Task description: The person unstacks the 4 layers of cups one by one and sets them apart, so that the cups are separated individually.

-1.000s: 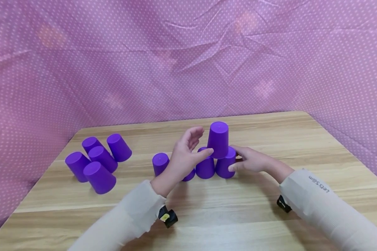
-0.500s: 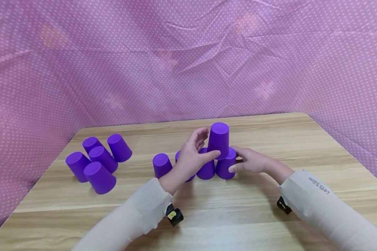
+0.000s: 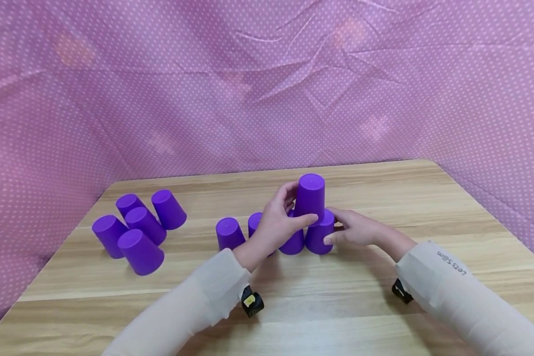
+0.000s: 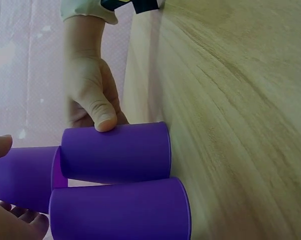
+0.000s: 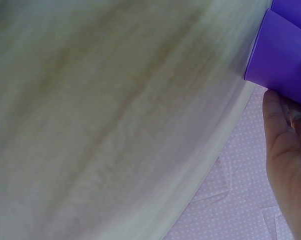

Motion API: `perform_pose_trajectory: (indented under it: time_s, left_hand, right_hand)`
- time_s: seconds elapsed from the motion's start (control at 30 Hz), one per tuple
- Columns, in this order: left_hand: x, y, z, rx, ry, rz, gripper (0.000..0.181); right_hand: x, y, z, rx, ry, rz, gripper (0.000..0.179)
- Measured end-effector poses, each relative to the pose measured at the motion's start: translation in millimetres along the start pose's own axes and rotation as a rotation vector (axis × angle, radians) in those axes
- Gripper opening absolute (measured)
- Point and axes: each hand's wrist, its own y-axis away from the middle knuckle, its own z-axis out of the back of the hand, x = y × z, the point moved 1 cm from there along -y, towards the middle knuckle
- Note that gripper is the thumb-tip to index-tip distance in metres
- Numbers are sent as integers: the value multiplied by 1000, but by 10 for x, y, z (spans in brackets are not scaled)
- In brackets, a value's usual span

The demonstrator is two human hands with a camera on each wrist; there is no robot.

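Note:
In the head view, an upside-down purple cup (image 3: 310,198) sits over two lower purple cups. My left hand (image 3: 277,223) holds this upper cup, thumb across its front near the rim and fingers behind its left side. Beneath it stand the right lower cup (image 3: 319,240) and the left lower cup (image 3: 292,244), side by side. My right hand (image 3: 353,228) grips the right lower cup from its right side. The left wrist view shows the right thumb (image 4: 106,121) lying on that cup. Only part of the right hand (image 5: 286,145) shows in the right wrist view.
Left of my left hand are two more upside-down cups, one whole (image 3: 230,234) and one partly hidden (image 3: 254,222) behind the hand. Several purple cups (image 3: 145,225) stand in a cluster at the table's left. A pink dotted cloth (image 3: 267,99) hangs behind the wooden table (image 3: 338,316).
My left hand has moved right and its fingers have come in round the upper cup. The right hand and the cups look the same.

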Motion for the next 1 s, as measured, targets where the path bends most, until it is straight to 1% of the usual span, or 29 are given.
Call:
perform_pose_trajectory:
  time_s: [0.23, 0.33, 0.67, 0.8, 1.0]
  left_hand:
    - [50, -71, -25, 8, -50, 66, 74]
    - [61, -93, -34, 6, -67, 80, 74]
    - [83, -102, -52, 6, -82, 71, 70]
    - [83, -101, -54, 7, -84, 56, 69]
    - [84, -98, -59, 8, -90, 60, 68]
  right_hand:
    - [-2, 5, -8, -4, -1, 3, 59]
    - [-7, 5, -8, -4, 5, 4, 59]
    - [-25, -5, -8, 1, 2, 6, 59]
    - [-25, -2, -8, -2, -4, 9, 59]
    - [-18, 4, -10, -1, -10, 16, 59]
